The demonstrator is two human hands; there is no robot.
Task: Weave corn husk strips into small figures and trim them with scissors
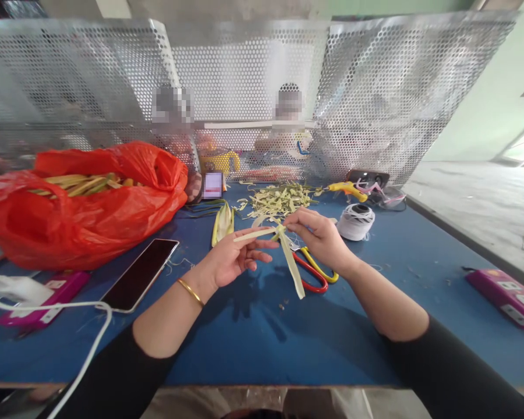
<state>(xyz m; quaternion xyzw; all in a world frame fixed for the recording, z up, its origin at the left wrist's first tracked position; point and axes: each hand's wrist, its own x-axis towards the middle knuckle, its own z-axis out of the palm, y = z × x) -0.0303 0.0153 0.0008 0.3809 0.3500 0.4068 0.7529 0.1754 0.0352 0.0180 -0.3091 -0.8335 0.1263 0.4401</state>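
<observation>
Pale, flat strips of what looks like husk or leaf (pixel 291 265) meet at a small knot and spread out in several directions above the table. My right hand (pixel 318 233) is closed, its thumb and fingertips pinching the strips at the knot. Beside it, my left hand (pixel 240 256) is turned partly palm up with its fingers loosely apart; one strip lies along its thumb side and the index fingertip is near the knot. Scissors with red and yellow handles (pixel 310 270) lie beneath the right hand, their blades partly hidden.
A red plastic bag (pixel 91 227) of husk pieces stands left, near a phone (pixel 142 273) and a purple power strip (pixel 48 299). Cut scraps (pixel 282 201), a split husk (pixel 223 224), a white thread spool (pixel 357 222) and a yellow glue gun (pixel 348 189) lie ahead. Perforated metal screens (pixel 253 75) stand behind.
</observation>
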